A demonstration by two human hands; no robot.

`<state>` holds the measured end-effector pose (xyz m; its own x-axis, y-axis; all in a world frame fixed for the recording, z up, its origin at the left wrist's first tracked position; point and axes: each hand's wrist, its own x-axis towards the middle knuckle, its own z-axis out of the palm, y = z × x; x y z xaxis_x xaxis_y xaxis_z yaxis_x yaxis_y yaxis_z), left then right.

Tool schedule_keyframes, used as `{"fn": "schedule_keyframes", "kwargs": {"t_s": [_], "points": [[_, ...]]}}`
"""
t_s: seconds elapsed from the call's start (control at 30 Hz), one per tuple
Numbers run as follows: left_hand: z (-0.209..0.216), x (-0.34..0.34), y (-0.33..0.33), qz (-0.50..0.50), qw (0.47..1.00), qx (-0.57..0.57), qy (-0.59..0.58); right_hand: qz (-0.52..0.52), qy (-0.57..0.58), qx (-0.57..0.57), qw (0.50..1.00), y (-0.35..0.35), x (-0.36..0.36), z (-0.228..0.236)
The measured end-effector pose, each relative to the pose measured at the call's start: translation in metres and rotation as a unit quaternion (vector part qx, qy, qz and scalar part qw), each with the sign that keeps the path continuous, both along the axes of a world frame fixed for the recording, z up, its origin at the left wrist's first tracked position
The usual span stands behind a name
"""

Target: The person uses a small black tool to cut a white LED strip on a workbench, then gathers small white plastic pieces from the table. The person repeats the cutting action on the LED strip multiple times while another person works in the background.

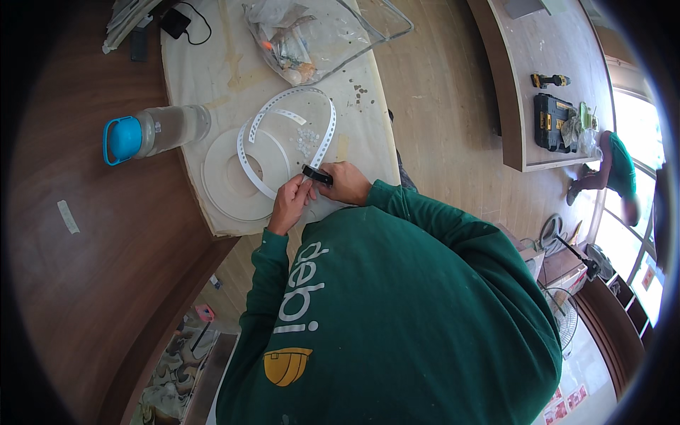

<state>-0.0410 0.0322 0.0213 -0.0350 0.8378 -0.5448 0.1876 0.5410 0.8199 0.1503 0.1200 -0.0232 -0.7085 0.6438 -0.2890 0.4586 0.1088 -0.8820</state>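
My right hand [346,184] is closed around a small black tool [317,174] that looks like a hole punch. The tool sits at the near end of a long white strip [331,126] with a row of holes or dark spots along it. My left hand [288,205] pinches the strip close beside the tool, its fingertips almost meeting my right hand. From there the strip loops away over the table and curls back. Beyond my hands lie many small whitish discs [307,142]. A flat white roll of banding [212,170] rests under the loop, to the left.
A bottle with a blue lid [123,140] lies at the table's left edge, by a brown wooden panel [92,248]. A clear plastic bag [301,49] and a black adapter [174,24] are farther back. Rightward, a counter carries a drill [550,81] and toolbox [552,122]; another person [622,170] bends nearby.
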Motion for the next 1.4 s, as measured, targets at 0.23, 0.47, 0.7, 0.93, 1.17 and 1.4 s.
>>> {"fn": "schedule_keyframes", "kwargs": {"t_s": [0.23,0.47,0.7,0.93,1.17,1.4], "points": [[0.001,0.0,0.006,-0.013,1.0,-0.003,-0.009,-0.044,0.004,0.034,0.998,-0.003,-0.005,-0.012],[0.001,0.0,0.008,-0.015,1.0,-0.005,-0.004,-0.05,-0.001,0.031,0.998,-0.003,-0.006,-0.014],[-0.004,0.002,0.007,-0.009,1.0,0.007,0.004,-0.049,0.01,0.017,0.999,0.002,-0.004,-0.006],[0.027,0.005,0.013,-0.007,0.994,0.055,0.095,0.039,0.1,-0.025,0.994,0.02,0.011,0.036],[0.057,-0.005,0.0,-0.014,0.957,0.148,0.25,0.06,0.1,0.103,0.988,0.029,0.039,0.041],[0.033,-0.028,-0.015,0.074,0.883,0.251,0.389,0.001,-0.174,0.313,0.934,0.057,0.059,0.022]]}}
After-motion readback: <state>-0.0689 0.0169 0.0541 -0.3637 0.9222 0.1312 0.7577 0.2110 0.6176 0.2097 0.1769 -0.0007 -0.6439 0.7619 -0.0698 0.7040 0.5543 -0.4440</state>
